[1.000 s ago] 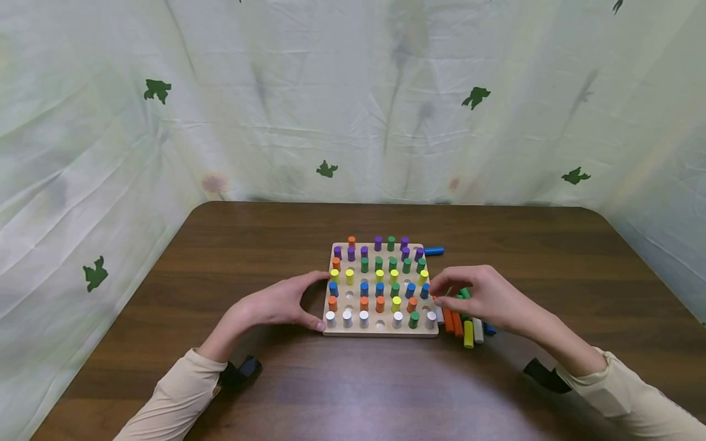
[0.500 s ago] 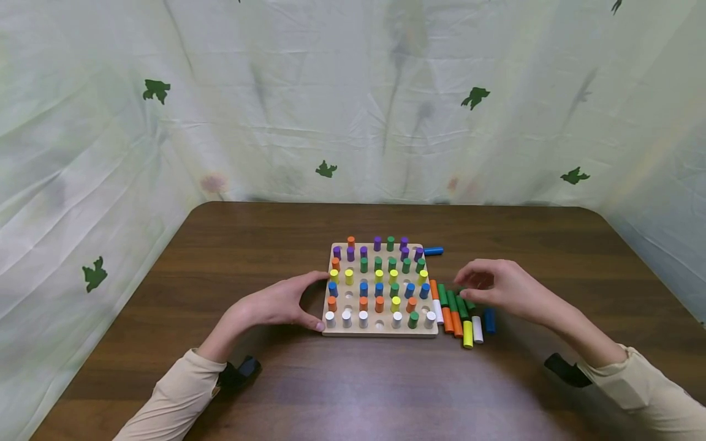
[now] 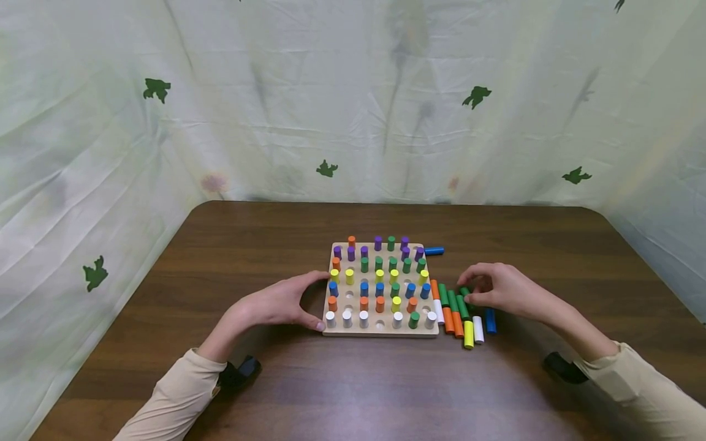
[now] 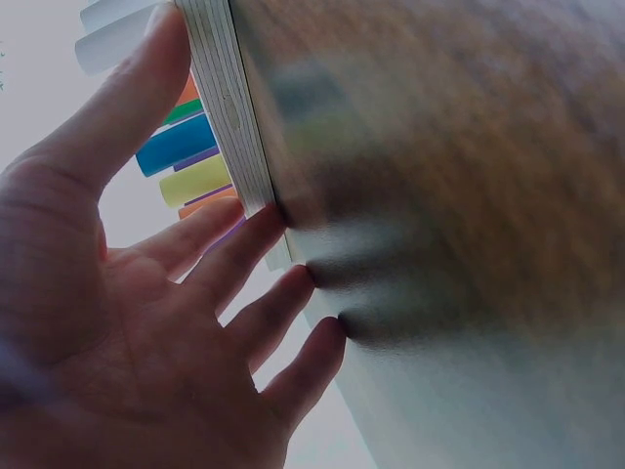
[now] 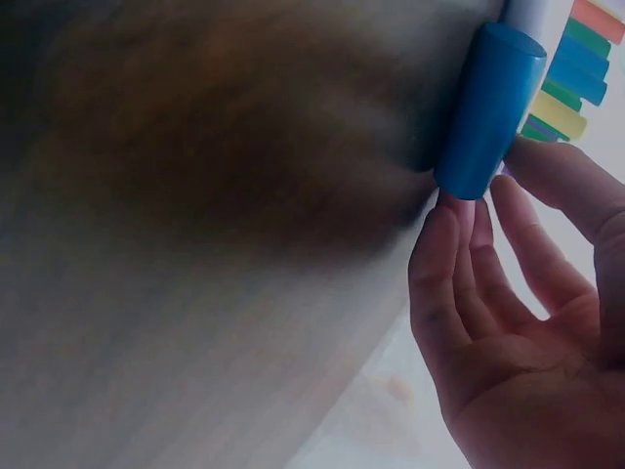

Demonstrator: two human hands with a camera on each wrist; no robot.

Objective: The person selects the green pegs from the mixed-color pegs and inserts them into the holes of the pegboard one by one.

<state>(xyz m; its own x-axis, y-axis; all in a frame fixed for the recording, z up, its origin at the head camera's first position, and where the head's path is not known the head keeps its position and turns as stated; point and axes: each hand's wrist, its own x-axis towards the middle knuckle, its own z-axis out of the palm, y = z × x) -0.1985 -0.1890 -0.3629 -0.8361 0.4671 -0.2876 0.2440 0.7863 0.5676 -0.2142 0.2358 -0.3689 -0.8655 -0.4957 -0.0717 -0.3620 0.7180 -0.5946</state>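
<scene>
A wooden pegboard with rows of upright coloured pegs lies on the table. At its left edge, my left hand rests its thumb near the front corner and its index fingertip farther back; the other fingers spread loosely in the left wrist view. My right hand is over loose pegs right of the board, thumb and fingertips pinching a green peg. In the right wrist view, a blue peg stands in front of the fingertips and hides what they hold.
Loose pegs lie in a cluster right of the board, among them a yellow peg, a white peg and several orange and green ones. Another blue peg lies by the far right corner. A pale curtain hangs behind the table.
My right hand has moved right from the board's edge to the loose pegs, then pinched a green peg, which has shifted slightly away from the white one. The left hand has stayed put.
</scene>
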